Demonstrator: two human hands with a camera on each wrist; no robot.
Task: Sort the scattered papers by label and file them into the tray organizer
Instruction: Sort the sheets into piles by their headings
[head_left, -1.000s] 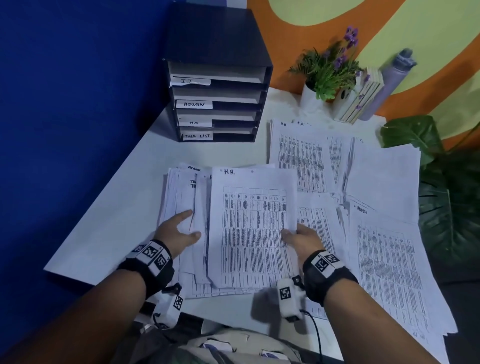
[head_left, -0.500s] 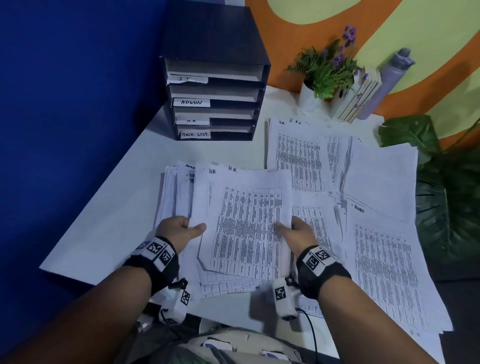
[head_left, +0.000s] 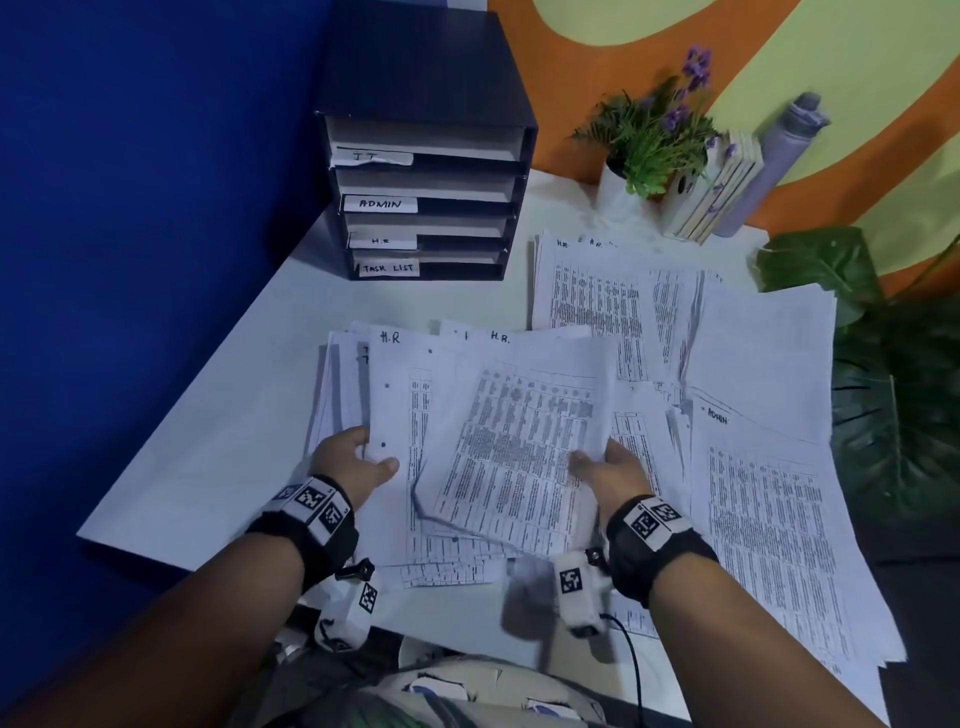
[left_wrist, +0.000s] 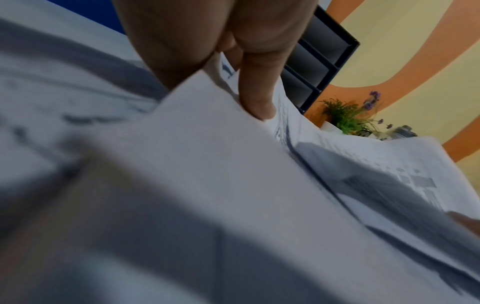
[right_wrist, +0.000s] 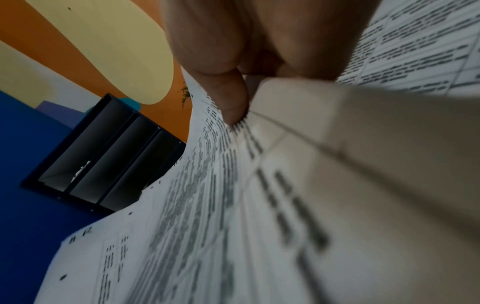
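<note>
A stack of printed sheets marked H.R (head_left: 395, 415) lies in front of me on the white table (head_left: 208, 441). My left hand (head_left: 358, 460) holds its left edge, thumb (left_wrist: 259, 102) on top. My right hand (head_left: 605, 467) pinches the right edge of a tilted, lifted printed sheet (head_left: 519, 447), thumb (right_wrist: 231, 98) pressed on the paper (right_wrist: 194, 205). The black tray organizer (head_left: 431, 104) stands at the back left, with shelves labelled IT, ADMIN, H.R and TASK LIST. More papers (head_left: 769, 519), one marked ADMIN, spread out to the right.
A potted plant with purple flowers (head_left: 649, 140), small books (head_left: 717, 192) and a grey bottle (head_left: 779, 156) stand at the back by the orange wall. Large dark leaves (head_left: 893, 405) hang off the table's right side. A blue wall (head_left: 130, 208) borders the left.
The right hand has lifted and tilted the top sheet toward the right, uncovering another H.R sheet below. The left hand moved from lying flat on the pile to holding the stack's left edge.
</note>
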